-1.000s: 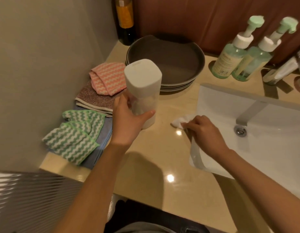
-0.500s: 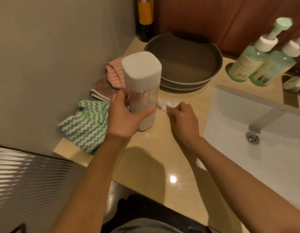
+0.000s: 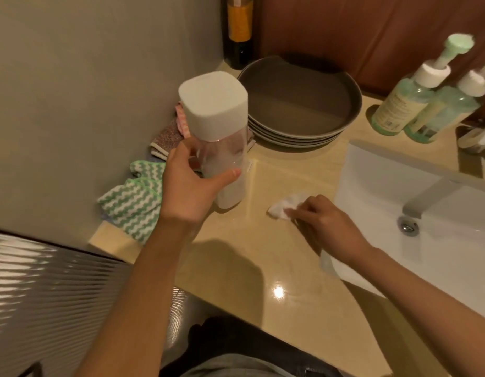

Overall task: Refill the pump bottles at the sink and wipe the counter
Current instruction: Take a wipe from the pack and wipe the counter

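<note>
My left hand [image 3: 189,186] grips a clear square bottle with a white cap [image 3: 217,126], holding it upright just above the beige counter [image 3: 263,257]. My right hand [image 3: 325,227] presses a crumpled white tissue [image 3: 282,206] flat on the counter, between the bottle and the white sink [image 3: 399,191]. Two green pump bottles [image 3: 399,102] stand side by side at the back right, behind the sink.
A stack of grey plates [image 3: 298,110] sits at the back of the counter. Striped green cloths [image 3: 129,200] and pink and brown cloths [image 3: 168,134] lie along the left wall. A dark bottle with a yellow label [image 3: 238,31] stands in the corner. The tap [image 3: 432,197] overhangs the sink.
My right hand slid the tissue from beside the held bottle back to the right, toward the sink. The left hand keeps the bottle lifted in about the same place.
</note>
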